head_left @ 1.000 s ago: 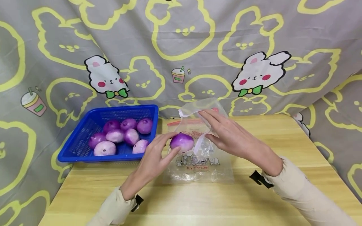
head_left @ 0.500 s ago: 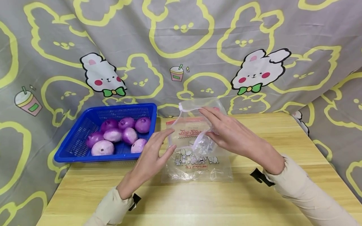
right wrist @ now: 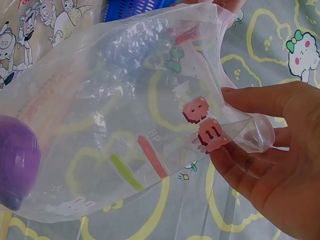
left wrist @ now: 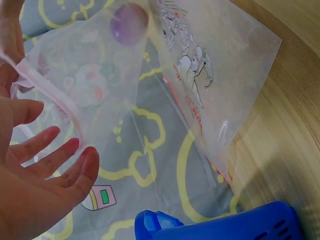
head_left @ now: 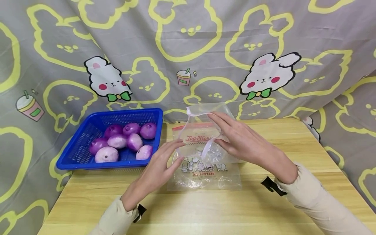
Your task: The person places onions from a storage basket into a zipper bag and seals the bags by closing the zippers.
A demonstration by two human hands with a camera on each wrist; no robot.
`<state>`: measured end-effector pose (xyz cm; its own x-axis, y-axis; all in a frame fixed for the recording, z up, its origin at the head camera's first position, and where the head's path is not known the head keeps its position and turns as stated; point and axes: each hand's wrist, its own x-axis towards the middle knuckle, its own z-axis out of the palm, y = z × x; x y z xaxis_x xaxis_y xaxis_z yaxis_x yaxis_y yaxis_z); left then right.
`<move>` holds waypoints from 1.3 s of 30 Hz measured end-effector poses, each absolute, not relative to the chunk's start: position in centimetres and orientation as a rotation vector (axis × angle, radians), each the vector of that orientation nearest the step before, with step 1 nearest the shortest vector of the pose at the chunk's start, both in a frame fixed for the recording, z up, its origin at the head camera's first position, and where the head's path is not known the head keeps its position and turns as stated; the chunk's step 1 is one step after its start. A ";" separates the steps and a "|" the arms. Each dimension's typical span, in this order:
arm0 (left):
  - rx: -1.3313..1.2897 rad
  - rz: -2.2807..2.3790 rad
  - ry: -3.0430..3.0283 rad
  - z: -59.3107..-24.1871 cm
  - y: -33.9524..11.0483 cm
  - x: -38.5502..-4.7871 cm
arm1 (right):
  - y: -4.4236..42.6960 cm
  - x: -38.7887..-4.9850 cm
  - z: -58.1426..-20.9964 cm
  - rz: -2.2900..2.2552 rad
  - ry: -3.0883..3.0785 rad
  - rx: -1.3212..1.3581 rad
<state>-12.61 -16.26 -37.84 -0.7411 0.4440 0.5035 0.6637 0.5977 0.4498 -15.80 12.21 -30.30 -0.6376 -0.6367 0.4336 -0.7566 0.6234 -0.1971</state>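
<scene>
A clear zip bag [head_left: 215,107] with a pale zip strip has its mouth spread toward the left. My right hand [head_left: 243,138] pinches the bag by its rim; in the right wrist view its thumb and fingers [right wrist: 240,167] hold the bunched edge. Inside the bag lies a purple onion [right wrist: 17,160], seen through the film. My left hand [head_left: 160,164] has nothing in its grasp, its fingers loosely bent and parted at the mouth's left edge. In the left wrist view its fingertips [left wrist: 89,156] lie close to the zip strip; whether they touch it I cannot tell.
A blue plastic basket [head_left: 88,165] holding several purple and whitish onions [head_left: 117,141] stands to the left. Beneath the clear bag, a printed bag [head_left: 202,183] with a red top strip lies flat on the wooden table [head_left: 194,212]. A patterned curtain [head_left: 211,39] hangs behind.
The onion that my left hand held at the bag's mouth has gone into the bag, and the fingers have let go of it. My right hand keeps its hold on the rim.
</scene>
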 end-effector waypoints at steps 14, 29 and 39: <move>-0.862 -0.923 -2.425 -37.6 -17.7 -12.1 | 12.3 -15.6 -30.5 0.511 -2.531 1.127; -0.783 -0.930 -2.372 -38.3 -20.9 -13.8 | 12.1 -15.6 -30.6 0.510 -2.541 1.168; -0.682 -0.872 -2.430 -38.3 -24.3 -15.3 | 12.0 -15.6 -30.8 0.497 -2.527 1.193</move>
<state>-15.27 -24.32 -38.25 -0.7676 0.2916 0.5707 0.5879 0.6749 0.4460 -15.60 11.99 -30.75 -0.6090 -0.6791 0.4098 -0.7837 0.5948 -0.1788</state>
